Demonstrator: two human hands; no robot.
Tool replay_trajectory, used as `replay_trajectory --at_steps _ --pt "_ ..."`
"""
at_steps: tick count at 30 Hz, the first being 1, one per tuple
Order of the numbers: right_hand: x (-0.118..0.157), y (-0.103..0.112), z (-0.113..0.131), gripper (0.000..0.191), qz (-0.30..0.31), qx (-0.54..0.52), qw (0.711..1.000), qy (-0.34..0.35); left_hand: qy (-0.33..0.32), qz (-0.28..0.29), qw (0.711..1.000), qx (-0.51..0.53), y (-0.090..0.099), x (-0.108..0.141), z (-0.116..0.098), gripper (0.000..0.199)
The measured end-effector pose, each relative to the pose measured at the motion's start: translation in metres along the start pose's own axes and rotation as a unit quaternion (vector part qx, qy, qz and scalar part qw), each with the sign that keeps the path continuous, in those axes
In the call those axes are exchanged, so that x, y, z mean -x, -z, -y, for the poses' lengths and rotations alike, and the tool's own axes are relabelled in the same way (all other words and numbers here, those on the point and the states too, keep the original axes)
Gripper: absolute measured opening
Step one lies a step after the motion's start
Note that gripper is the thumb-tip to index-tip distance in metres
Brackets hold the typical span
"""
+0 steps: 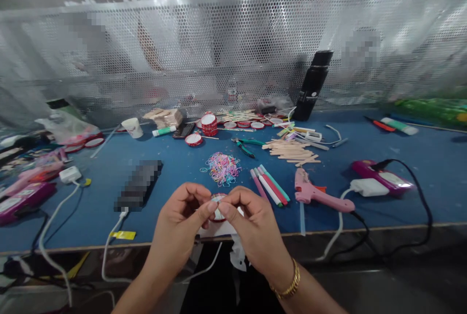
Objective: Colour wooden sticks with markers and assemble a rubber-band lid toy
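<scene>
My left hand (188,216) and my right hand (250,221) meet at the table's front edge, thumbs and forefingers pinched close together. Just beneath the fingertips lies a small red-rimmed, white-faced drum (219,216), partly covered by the thumbs. Whatever is between the fingertips is too small to make out. White paper (215,229) shows under the drum. Beyond the hands is a heap of pastel rubber bands (222,168). Several marker pens (268,185) lie right of them.
A pink glue gun (321,196) and wooden sticks (290,151) are at right; green-handled pliers (246,146) lie behind the bands. Stacked drums (209,124) and a black bottle (313,85) stand before the perforated metal screen (248,51). A phone (138,186) with a cable lies left.
</scene>
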State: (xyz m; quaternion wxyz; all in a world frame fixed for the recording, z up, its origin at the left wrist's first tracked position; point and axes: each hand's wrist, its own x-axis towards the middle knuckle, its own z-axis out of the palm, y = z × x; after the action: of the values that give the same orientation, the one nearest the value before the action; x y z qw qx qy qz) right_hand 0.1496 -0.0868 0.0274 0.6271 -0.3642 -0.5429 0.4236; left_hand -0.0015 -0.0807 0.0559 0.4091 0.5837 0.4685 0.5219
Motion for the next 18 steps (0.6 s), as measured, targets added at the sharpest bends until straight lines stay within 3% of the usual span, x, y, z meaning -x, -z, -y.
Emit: replay_trajectory --at_steps 2,4,6,8,12,15,18 --pt "0.001 0.003 0.000 0.020 0.026 -0.037 0.999 -0.002 -0.016 -0.003 0.999 -0.027 0.001 0.001 -0.001 0.018" --pt "0.001 0.007 0.001 0.021 0.059 -0.116 0.991 -0.010 -0.067 -0.044 0.991 -0.107 0.005 -0.002 -0.001 0.015" --pt "0.001 0.013 0.005 0.024 0.094 -0.210 0.973 -0.021 -0.123 -0.107 0.965 -0.203 0.011 -0.007 -0.001 0.012" --pt "0.003 0.018 0.011 0.026 0.133 -0.284 0.949 -0.025 -0.136 -0.134 0.951 -0.244 0.017 -0.013 0.001 0.012" --pt "0.010 0.023 0.019 0.012 0.198 -0.312 0.929 -0.022 -0.105 -0.079 0.968 -0.215 0.019 -0.018 0.002 0.013" --pt "0.014 0.022 0.013 0.015 0.216 -0.241 0.946 -0.034 -0.101 -0.016 0.975 -0.197 0.012 -0.013 0.000 0.012" --pt "0.013 0.026 0.006 0.028 0.178 -0.116 0.977 -0.015 -0.107 0.064 0.972 -0.201 0.009 -0.009 0.000 0.009"
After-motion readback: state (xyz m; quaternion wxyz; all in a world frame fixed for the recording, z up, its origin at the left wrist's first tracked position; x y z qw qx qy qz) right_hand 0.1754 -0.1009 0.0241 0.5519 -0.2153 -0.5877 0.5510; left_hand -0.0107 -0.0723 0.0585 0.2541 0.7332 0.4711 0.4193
